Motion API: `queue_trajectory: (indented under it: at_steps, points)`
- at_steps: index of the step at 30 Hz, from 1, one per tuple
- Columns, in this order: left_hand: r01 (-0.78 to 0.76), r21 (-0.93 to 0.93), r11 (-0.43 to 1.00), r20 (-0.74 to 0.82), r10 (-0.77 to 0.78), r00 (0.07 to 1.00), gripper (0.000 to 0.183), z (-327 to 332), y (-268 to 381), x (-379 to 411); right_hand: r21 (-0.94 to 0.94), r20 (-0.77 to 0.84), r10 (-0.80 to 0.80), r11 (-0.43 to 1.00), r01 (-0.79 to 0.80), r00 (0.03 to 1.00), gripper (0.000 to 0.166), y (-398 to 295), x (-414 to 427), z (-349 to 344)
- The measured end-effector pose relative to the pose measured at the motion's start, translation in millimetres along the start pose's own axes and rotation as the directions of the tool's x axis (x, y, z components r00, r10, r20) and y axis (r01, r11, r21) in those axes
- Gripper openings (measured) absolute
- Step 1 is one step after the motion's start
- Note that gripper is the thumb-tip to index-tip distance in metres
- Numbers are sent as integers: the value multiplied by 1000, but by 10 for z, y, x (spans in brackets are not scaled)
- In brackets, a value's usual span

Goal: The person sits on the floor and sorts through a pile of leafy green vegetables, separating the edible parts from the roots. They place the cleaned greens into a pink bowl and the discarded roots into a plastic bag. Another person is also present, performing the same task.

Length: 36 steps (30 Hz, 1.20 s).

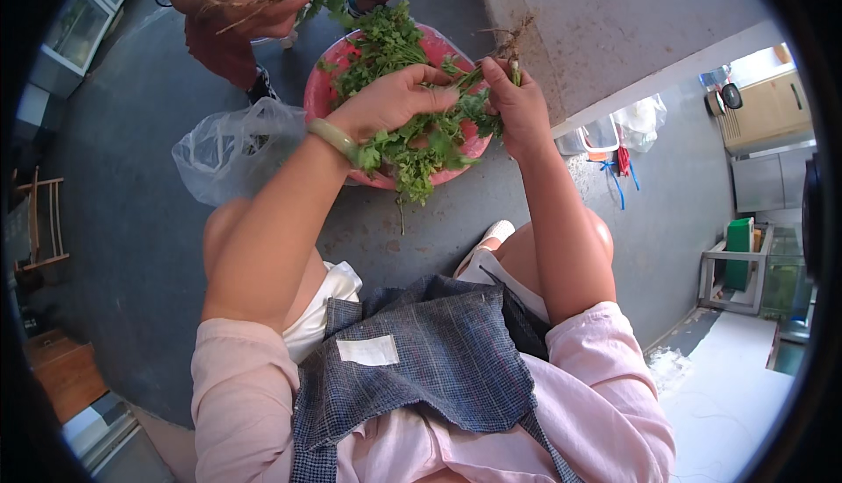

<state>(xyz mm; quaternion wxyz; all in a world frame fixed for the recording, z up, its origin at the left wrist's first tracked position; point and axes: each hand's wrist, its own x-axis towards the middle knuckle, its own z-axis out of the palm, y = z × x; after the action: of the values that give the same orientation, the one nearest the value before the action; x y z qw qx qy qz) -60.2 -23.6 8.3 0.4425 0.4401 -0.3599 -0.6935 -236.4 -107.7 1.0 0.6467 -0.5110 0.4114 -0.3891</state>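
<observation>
A round pink plastic basin (pixel 316 92) stands on the floor before me, with leafy green herbs, like coriander, (pixel 388 36) heaped in it. Over the basin, my right hand (pixel 520 98) grips herb stems near their brown roots (pixel 514 39). My left hand (pixel 401 98), with a pale bangle on its wrist, pinches stems of the herbs between thumb and fingers, just left of my right hand. Leafy sprigs (pixel 421 161) hang below my hands over the basin's near rim.
Another person's hands (pixel 273 9) hold a rooted herb bunch beyond the basin at the upper left. A clear plastic bag (pixel 230 148) lies left of the basin. A pale slab with an edge (pixel 612 16) juts in at the upper right, with bags and a container beneath.
</observation>
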Motion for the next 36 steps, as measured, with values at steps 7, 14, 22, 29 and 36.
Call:
queue_trajectory:
  at_steps: [7, 14, 22, 29, 36]
  points:
    - [72, 587, 807, -324, 153, 934, 26, -383, -34, 44, 232, -135, -40, 970, 71, 990, 23, -62, 94, -150]
    - [-262, 482, 836, -484, 504, 716, 24, -644, -44, 131, 362, -136, 58, 932, -4, 989, 25, -78, 115, -148]
    - [-370, 662, 652, -78, 552, 830, 14, -195, 61, -6, 396, -107, 83, 918, -34, 991, 29, -45, 120, -144]
    - [-357, 720, 594, -11, 525, 851, 14, -55, -95, 109, 392, -83, 92, 919, -52, 992, 29, -16, 115, -117]
    - [-225, 189, 956, -21, 233, 972, 13, -171, -18, 52, 233, -50, 78, 970, -64, 996, 32, -52, 110, -93]
